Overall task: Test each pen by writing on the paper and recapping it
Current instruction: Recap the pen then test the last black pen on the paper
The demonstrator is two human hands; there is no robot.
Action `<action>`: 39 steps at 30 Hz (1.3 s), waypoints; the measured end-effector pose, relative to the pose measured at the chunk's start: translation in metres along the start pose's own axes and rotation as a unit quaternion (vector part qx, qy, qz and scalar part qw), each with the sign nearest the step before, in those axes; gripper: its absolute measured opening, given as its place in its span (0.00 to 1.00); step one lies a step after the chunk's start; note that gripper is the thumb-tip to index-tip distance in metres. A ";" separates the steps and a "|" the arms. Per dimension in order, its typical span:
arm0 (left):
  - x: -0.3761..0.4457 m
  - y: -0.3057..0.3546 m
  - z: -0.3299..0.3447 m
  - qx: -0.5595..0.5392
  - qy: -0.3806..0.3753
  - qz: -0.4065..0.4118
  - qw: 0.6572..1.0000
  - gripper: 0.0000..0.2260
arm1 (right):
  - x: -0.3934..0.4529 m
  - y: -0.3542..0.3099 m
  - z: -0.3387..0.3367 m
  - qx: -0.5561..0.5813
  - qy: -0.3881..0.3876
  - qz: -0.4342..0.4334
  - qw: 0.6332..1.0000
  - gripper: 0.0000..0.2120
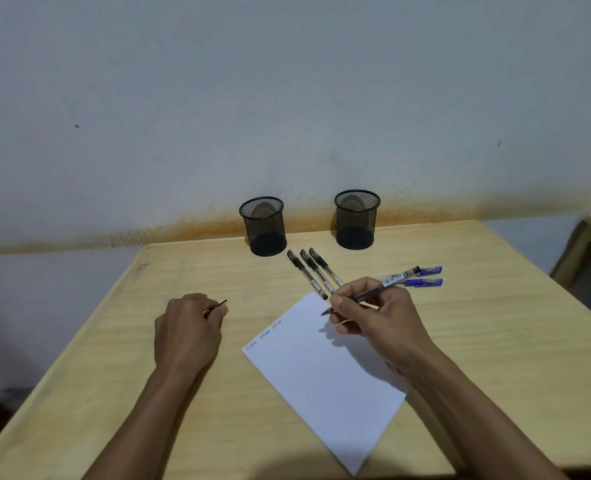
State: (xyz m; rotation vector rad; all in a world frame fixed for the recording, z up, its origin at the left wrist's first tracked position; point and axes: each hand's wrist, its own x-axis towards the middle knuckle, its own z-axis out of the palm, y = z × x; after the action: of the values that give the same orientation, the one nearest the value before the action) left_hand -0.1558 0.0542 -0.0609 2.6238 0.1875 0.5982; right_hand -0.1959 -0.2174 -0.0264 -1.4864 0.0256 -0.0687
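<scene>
You are holding an uncapped black pen (363, 295) in your right hand (373, 313), fingers closed on the barrel in a writing grip, with the tip poised just above the upper corner of the white paper (322, 375) at centre frame. Your left hand (188, 329) is curled shut around what appears to be the pen's cap (218, 306), resting on the wooden table (79, 393) left of the sheet.

Three faint words are already standing along the paper's upper left edge. Three capped black pens (313, 271) are lying just above the sheet, two blue-capped pens (420, 277) to their right, and two empty mesh pen cups (263, 226) are standing at the back.

Advice: nothing is pinning the sheet, so be pressing lightly, or steady it with the left hand. Be starting clear of the existing words, keeping the mark short. Be keeping the cap in hand for immediate recapping.
</scene>
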 end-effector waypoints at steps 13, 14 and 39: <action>-0.048 0.015 0.007 -0.116 -0.109 0.183 0.970 0.18 | 0.034 0.015 0.032 -0.152 -0.087 -0.030 0.984 0.06; -0.048 0.014 0.010 -0.105 -0.120 0.188 0.969 0.18 | 0.039 0.016 0.034 -0.185 -0.100 -0.041 0.977 0.06; -0.047 0.016 0.015 -0.065 -0.127 0.164 0.976 0.18 | 0.071 0.032 0.046 -0.242 -0.142 -0.052 0.958 0.04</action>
State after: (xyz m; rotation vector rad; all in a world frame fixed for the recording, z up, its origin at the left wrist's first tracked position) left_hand -0.1910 0.0237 -0.0840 2.5881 -0.3571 0.3570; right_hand -0.1213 -0.1735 -0.0527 -1.9745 -0.2874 0.0743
